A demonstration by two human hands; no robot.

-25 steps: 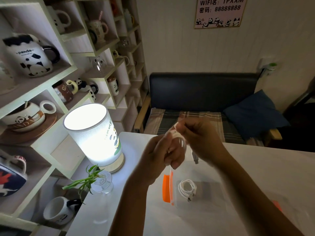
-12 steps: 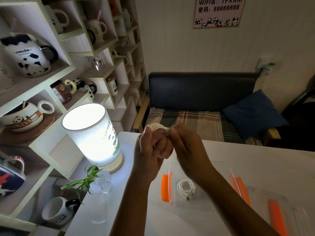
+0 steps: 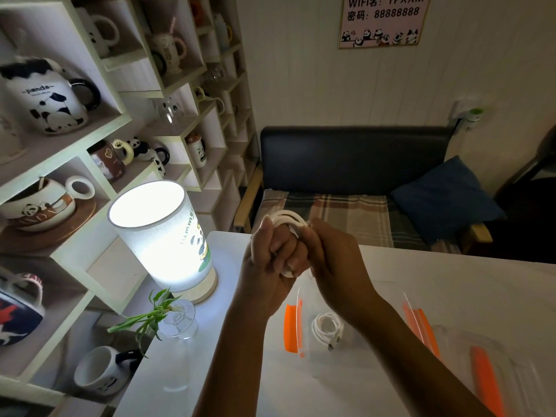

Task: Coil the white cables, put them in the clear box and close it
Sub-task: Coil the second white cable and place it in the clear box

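My left hand (image 3: 270,260) grips a coil of white cable (image 3: 287,218) held above the table, with loops showing over its fingers. My right hand (image 3: 334,251) pinches the same cable on the coil's right side. Below the hands stands the clear box (image 3: 296,320) with orange latches, and a second coiled white cable (image 3: 326,328) lies inside it. The clear lid (image 3: 487,374) with orange clips lies on the table to the right of the box.
A lit table lamp (image 3: 162,236) stands at the table's left corner, and a small glass vase with a green sprig (image 3: 177,320) is in front of it. Shelves of mugs (image 3: 48,94) fill the left. A dark sofa (image 3: 355,164) is behind the white table (image 3: 451,275).
Both hands rose and shifted a little left with the cable, and the coil now shows above the left fingers. The camera tilted, bringing the lid into view.
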